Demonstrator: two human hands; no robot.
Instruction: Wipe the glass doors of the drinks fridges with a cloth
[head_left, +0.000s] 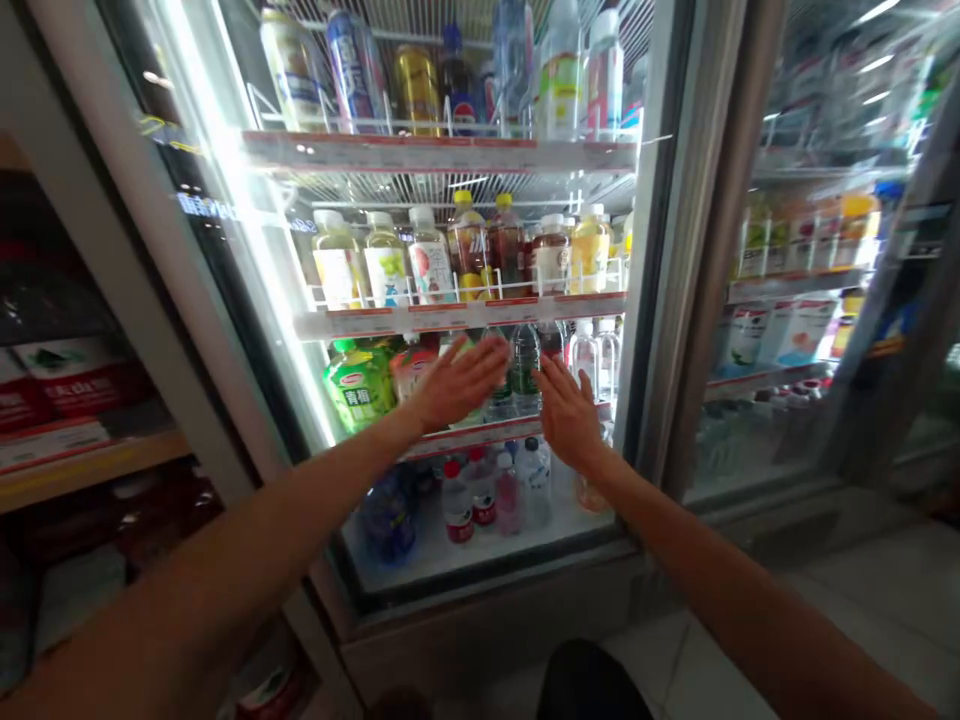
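Both arms reach into an open drinks fridge. My left hand [459,382] is open, fingers stretched out, in front of the third shelf [480,436], close to a clear water bottle [525,368] and a green-labelled bottle [358,385]. My right hand [568,412] is open too, fingers spread, just right of the left one and near clear bottles [592,352]. Neither hand holds anything.
Upper shelves carry cans and bottles [420,85] and tea and juice bottles [469,250]. Small water bottles [487,490] stand on the fridge floor. A shut glass door [795,260] is to the right, wooden shelving with red boxes [60,385] to the left.
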